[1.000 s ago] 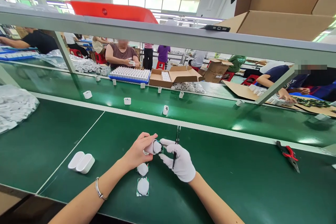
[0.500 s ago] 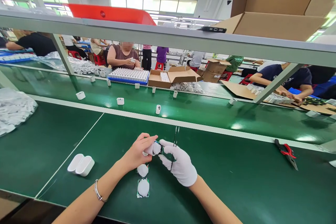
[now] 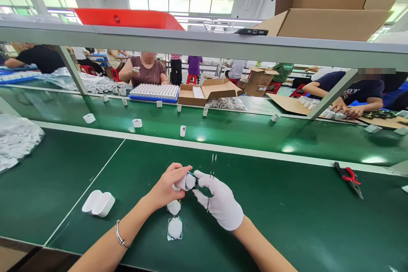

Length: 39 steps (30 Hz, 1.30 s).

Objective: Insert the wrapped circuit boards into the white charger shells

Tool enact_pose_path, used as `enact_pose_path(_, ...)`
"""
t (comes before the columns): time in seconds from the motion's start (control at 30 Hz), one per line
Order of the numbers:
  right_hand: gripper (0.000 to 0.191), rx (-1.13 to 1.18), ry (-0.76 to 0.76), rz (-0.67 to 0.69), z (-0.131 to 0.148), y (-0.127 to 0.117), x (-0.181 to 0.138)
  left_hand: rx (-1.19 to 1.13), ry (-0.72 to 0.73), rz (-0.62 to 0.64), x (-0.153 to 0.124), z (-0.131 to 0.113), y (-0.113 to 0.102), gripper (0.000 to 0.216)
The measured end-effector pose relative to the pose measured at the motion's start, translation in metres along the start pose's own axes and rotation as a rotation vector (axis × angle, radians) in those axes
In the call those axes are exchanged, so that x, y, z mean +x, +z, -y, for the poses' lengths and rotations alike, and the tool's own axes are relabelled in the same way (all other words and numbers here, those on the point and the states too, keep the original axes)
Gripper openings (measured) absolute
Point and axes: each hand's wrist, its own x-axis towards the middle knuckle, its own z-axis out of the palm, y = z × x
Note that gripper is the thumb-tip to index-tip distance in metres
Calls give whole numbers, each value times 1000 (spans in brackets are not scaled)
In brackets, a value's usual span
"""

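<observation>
My bare left hand [image 3: 168, 186] is closed around a small white plastic housing [image 3: 181, 183], tilted with its open end to the right. A circuit board with a round white pad [image 3: 191, 181] sits partly inside that opening. My white-gloved right hand [image 3: 221, 202] has its thumb and fingertips at the board's outer edge. Black tweezers [image 3: 213, 166] are tucked in the same hand, tips pointing away from me. Below my left hand lie two more boards with white pads, the nearer board [image 3: 175, 228] in full view and the farther board [image 3: 174, 208] partly covered by the hand.
Two empty white housings [image 3: 98, 203] lie at left. Red-and-black pliers [image 3: 349, 179] rest at right. Beyond the white strip, a green conveyor belt [image 3: 242, 136] carries several white housings. A plastic bag [image 3: 17, 142] sits far left. A shelf beam [image 3: 197, 41] crosses overhead; co-workers sit opposite.
The housings on the belt have shifted left. A co-worker opposite has moved a hand with a white piece to the left. My hands keep nearly the same hold; the view has turned slightly.
</observation>
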Motion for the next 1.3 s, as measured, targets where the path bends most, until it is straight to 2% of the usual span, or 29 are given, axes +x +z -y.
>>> enact_pose_path(0.1, 13, 68, 25, -7, 5, -2, -1, 4, 16, 2, 0, 0, 0, 76)
enact_pose_path(0.3, 11, 322, 259, -89, 11, -3, -8, -7, 11, -50, 2, -5, -1, 74)
enact_pose_path(0.43, 12, 440, 299, -85, 10, -1, -10, -16, 21, -74, 3, -9, -1, 74)
enact_pose_path(0.53, 11, 444, 318, -77, 7, 1, -12, -21, 29, -75, 3, -9, -1, 74)
enact_pose_path(0.73, 8, 392, 313, -72, 4, 4, -14, -22, 52, -52, 2, -7, 0, 77)
enact_pose_path(1.03, 9, 192, 110, -34, -10, 12, -14, 10, 88, -40, 1, -4, 1, 80)
enact_pose_path(1.3, 17, 161, 136, 45, -6, 17, -18, 3, 112, -61, 2, -7, 2, 78)
